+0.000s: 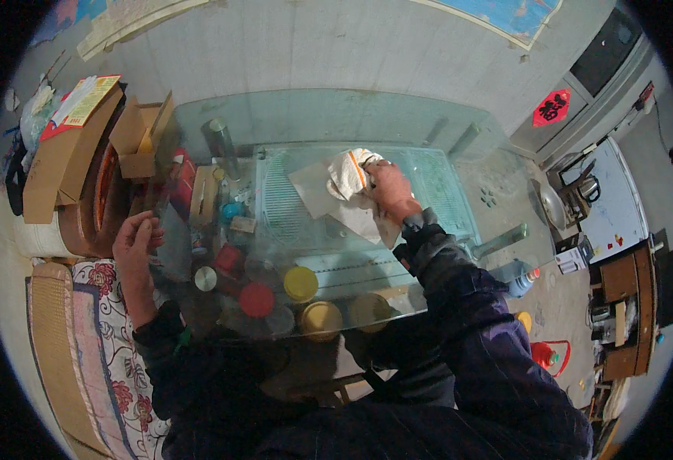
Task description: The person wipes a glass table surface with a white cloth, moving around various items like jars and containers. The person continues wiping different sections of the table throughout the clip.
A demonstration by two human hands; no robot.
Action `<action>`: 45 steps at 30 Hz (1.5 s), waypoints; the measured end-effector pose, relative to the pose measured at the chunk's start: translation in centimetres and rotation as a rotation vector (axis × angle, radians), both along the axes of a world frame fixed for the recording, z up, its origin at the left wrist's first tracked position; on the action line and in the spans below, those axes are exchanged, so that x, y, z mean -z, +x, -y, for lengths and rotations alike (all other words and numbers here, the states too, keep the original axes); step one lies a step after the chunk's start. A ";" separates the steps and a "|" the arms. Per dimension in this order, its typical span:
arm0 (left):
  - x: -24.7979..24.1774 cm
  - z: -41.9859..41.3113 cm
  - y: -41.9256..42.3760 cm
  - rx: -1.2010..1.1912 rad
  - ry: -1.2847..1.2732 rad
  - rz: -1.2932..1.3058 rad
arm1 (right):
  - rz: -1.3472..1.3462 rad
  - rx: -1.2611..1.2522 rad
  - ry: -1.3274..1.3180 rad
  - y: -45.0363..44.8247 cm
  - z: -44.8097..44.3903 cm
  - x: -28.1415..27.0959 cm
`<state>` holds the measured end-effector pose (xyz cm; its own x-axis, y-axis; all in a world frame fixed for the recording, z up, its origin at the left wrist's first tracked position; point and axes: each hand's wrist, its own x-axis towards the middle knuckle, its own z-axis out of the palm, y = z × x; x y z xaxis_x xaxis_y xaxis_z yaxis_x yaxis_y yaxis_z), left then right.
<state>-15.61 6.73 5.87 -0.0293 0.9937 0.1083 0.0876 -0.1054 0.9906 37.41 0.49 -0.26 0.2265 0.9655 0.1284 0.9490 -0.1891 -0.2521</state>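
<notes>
My right hand point(392, 190) grips a bunched white cloth point(349, 174) with an orange stripe, over the middle of the glass tabletop point(336, 118). Pale flat patches point(314, 191) show around the cloth; I cannot tell if they are paper or reflections. At the table's left side, my left hand point(135, 250) is raised with loosely bent fingers and nothing visible in it. Through the glass, near the front edge, I see a yellow round lid point(300, 284), a red round lid point(256, 299) and a tan round lid point(321, 319).
Cardboard boxes point(141, 135) stand left of the table, beside a seat with a floral cover point(119, 345). Thick glass legs point(500, 241) hold up the table. At right are a blue bottle point(521, 284), a red container point(543, 355), a white-topped appliance point(612, 201) and a wooden cabinet point(621, 310).
</notes>
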 end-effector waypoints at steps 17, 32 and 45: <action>1.3 -1.0 -2.0 0.009 0.003 0.036 | 0.029 0.075 0.074 1.7 -6.0 1.8; 0.5 -0.8 -0.5 0.049 0.035 -0.111 | 0.016 -0.088 0.147 -0.7 -2.5 1.4; 1.6 -1.4 -0.5 0.080 -0.003 -0.139 | 0.007 -0.122 0.206 -4.5 2.2 2.0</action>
